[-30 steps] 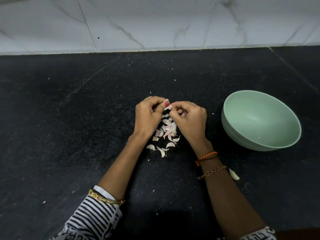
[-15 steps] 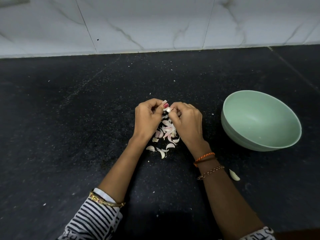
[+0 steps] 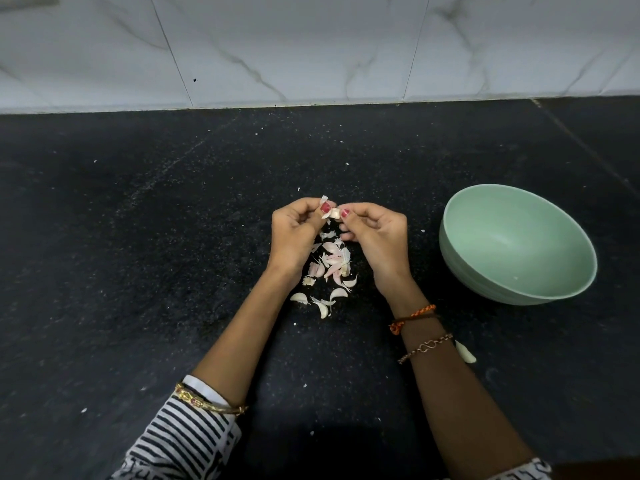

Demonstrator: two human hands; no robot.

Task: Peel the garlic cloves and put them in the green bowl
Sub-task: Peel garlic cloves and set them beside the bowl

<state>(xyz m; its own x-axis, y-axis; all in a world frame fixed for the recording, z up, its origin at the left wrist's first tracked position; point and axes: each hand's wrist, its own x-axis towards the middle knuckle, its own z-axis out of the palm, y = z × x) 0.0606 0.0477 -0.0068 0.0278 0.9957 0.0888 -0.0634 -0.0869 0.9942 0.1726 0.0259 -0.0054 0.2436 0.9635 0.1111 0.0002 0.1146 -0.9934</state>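
Note:
A small garlic clove (image 3: 334,213) is pinched between my left hand (image 3: 297,233) and my right hand (image 3: 375,239), thumbs meeting on it above the counter. A flake of skin sticks up by my left thumb. Below the hands lies a pile of pinkish and white garlic cloves and skins (image 3: 330,263). One single clove (image 3: 465,352) lies beside my right forearm. The green bowl (image 3: 568,292) stands tilted to the right of my right hand; nothing shows inside it.
The dark stone counter (image 3: 138,254) carries small white skin flecks. A white marble-tiled wall (image 3: 311,46) rises behind the counter. A seam in the counter runs at the far right.
Both hands have turned so the thumbs face up, and the clove between them is now plainly visible. The pile and the bowl have stayed put.

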